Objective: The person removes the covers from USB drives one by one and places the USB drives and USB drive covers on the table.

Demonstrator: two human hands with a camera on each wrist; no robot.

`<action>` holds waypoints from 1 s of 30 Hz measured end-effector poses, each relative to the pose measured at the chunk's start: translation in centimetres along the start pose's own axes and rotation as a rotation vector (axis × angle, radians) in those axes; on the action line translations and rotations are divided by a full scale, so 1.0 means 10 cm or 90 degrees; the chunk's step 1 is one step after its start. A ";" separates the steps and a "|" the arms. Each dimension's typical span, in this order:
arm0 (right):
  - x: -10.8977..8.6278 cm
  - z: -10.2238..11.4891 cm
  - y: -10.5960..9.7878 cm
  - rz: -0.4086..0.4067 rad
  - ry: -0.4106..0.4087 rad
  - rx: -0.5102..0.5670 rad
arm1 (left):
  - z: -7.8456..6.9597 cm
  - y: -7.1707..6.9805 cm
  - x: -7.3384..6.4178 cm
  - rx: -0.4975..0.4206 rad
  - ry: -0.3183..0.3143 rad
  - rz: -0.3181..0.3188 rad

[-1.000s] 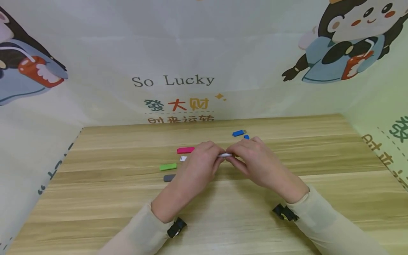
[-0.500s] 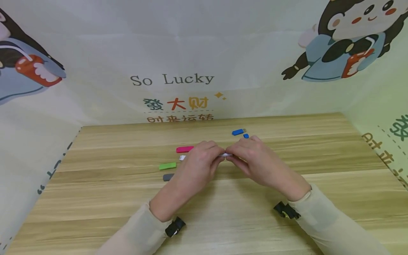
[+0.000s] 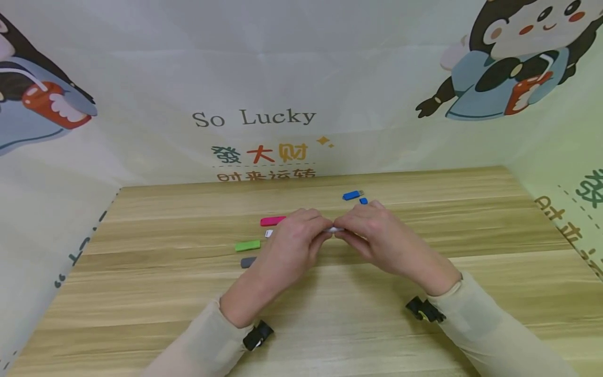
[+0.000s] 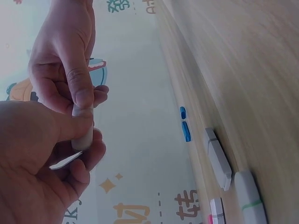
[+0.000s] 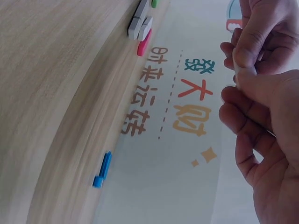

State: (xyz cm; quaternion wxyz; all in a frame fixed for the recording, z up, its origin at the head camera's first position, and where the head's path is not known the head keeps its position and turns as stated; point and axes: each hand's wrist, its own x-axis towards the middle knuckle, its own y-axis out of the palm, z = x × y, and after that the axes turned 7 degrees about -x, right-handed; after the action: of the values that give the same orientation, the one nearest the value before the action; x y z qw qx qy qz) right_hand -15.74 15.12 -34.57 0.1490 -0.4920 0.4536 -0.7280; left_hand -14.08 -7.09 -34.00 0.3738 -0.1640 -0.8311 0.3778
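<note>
Both hands meet above the table at a small white stick (image 3: pixel 335 229) that looks like a USB stick. My left hand (image 3: pixel 294 243) pinches one end between thumb and fingers, and my right hand (image 3: pixel 383 238) pinches the other. In the left wrist view the rounded end of the white stick (image 4: pixel 83 139) shows between the left fingers; the fingers hide much of its length. Just beyond the right hand lie a blue USB stick (image 3: pixel 351 195) with its metal plug bare and a small blue cap (image 3: pixel 364 201) apart from it.
Left of the left hand, a pink stick (image 3: pixel 272 221), a white piece (image 3: pixel 269 233), a green stick (image 3: pixel 247 245) and a grey stick (image 3: pixel 247 262) lie on the wooden table (image 3: pixel 155 293), partly covered by hand and forearm. A printed cloth wall (image 3: pixel 155 99) stands behind.
</note>
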 end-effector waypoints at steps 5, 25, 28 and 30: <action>0.00 -0.01 -0.02 -0.001 0.007 0.005 | 0.00 -0.02 0.01 -0.009 -0.026 0.006; 0.02 0.01 -0.03 0.038 0.034 -0.020 | -0.03 -0.01 0.01 -0.005 -0.095 0.020; 0.02 0.00 -0.04 0.043 0.040 -0.022 | -0.03 0.00 0.00 -0.003 -0.094 0.017; 0.02 0.00 -0.05 0.046 0.046 -0.025 | -0.02 0.01 0.00 0.001 -0.089 0.014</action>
State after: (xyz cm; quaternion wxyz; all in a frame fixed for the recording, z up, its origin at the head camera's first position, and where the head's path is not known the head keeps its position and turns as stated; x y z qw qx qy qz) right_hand -15.75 15.27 -34.04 0.1488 -0.4513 0.4902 -0.7307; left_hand -13.95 -6.95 -33.98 0.3106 -0.1457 -0.8532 0.3928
